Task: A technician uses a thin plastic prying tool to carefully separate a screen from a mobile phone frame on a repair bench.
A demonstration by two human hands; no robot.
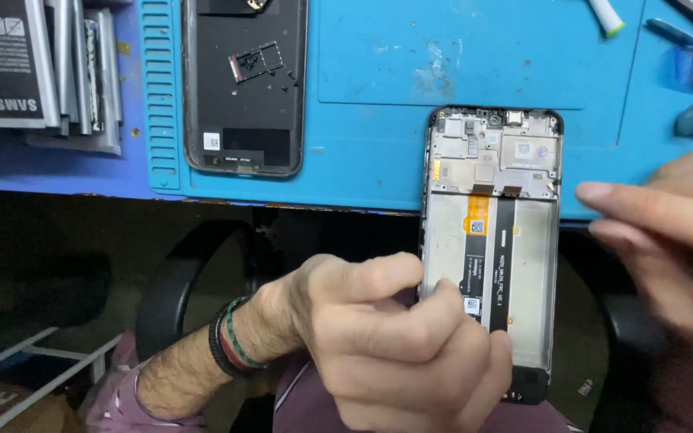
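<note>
The back cover already lies apart on the blue repair mat while the left hand pinches the opened phone frame, its flex cables still in place, over the mat's near edge; the blurred right hand hovers empty, fingers loosely extended.

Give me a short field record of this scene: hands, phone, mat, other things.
left hand: grips opened phone at its lower left edge
right hand: blurred, empty, apart from phone
phone: back off, flex cables exposed, top end resting on mat
mat: blue
back cover: on mat, inside up
batteries: stacked far left
</note>
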